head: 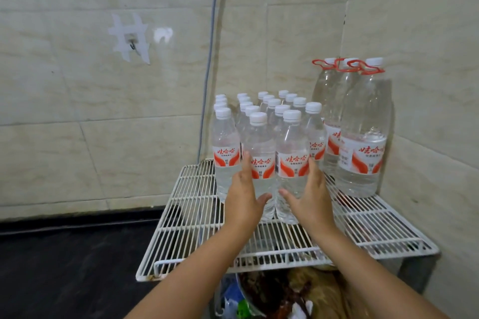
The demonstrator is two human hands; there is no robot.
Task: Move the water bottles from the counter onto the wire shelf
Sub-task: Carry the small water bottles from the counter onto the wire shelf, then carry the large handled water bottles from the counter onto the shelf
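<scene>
A white wire shelf (197, 215) stands in a tiled corner. Several small water bottles (272, 105) with white caps and red-orange labels stand on it in rows. Two of them form the front row: the left front bottle (261, 142) and the right front bottle (293, 142), side by side and upright. My left hand (242, 189) lies with straight fingers against the left side of the left bottle. My right hand (315, 189) lies the same way against the right side of the right bottle. Both thumbs reach across the bottles' lower fronts.
Three large bottles (363, 137) with red handles stand at the shelf's back right against the wall. A grey cable (207, 85) runs down the wall left of the shelf. A dark counter (64, 254) lies to the left. Bags and clutter (285, 292) sit under the shelf.
</scene>
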